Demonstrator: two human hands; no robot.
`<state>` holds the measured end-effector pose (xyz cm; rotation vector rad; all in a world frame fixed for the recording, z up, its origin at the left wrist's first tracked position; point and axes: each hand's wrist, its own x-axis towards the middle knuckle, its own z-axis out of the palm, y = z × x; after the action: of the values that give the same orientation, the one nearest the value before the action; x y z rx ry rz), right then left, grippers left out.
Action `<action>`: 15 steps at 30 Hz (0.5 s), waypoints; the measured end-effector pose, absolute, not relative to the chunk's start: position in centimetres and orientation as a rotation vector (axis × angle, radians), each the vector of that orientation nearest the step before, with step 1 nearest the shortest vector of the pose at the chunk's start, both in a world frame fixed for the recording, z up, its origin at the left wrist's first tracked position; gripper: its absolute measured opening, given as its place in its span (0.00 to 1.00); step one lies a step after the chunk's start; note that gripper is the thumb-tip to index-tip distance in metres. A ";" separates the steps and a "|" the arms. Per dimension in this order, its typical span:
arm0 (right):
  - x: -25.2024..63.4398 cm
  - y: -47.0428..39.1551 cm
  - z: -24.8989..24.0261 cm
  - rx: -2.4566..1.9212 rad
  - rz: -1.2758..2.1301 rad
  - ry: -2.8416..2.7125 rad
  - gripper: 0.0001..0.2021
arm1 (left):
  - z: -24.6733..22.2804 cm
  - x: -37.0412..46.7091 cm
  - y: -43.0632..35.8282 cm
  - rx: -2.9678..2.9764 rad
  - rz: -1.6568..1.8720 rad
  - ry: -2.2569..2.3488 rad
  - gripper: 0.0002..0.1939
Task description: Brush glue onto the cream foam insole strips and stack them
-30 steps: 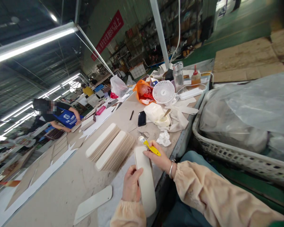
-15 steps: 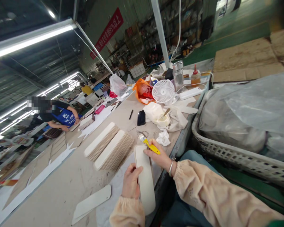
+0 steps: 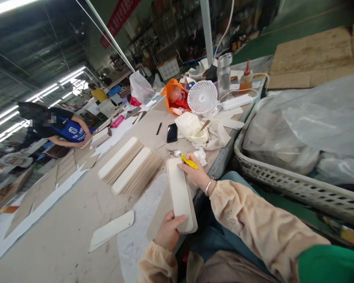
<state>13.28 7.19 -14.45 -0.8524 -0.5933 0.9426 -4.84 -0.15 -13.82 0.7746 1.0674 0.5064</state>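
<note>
My left hand grips the lower end of a long, round-ended cream piece, thumb on top. A second layer of the same shape shows along its edge. At the upper end, my right hand pinches the piece and also holds a yellow-handled brush across its fingers. To the left stand two stacks of similar strips, one beside the other. Loose white strips lie nearer the front on the table, beside a white sheet.
Beyond my hands are a phone, a white fan, an orange bag, a glue bottle and a clear jar. A plastic-covered basket stands at the right. Across the table, a person works.
My left hand has slid down to the piece's lower end, and an offset layer now shows beneath it. My right hand keeps the upper end and brush. The view has shifted.
</note>
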 end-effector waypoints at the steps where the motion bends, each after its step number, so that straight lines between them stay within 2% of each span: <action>1: 13.3 7.3 -14.6 -0.853 0.942 -0.589 0.17 | -14.2 -4.9 -0.8 0.774 0.506 1.070 0.20; 15: 13.0 7.2 -15.0 -0.829 0.979 -0.607 0.17 | -15.5 -4.4 -2.6 0.785 0.578 1.136 0.19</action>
<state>13.04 7.24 -15.03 -0.8287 -0.6072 0.9789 -4.38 -2.62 -15.50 0.7853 1.1358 0.5778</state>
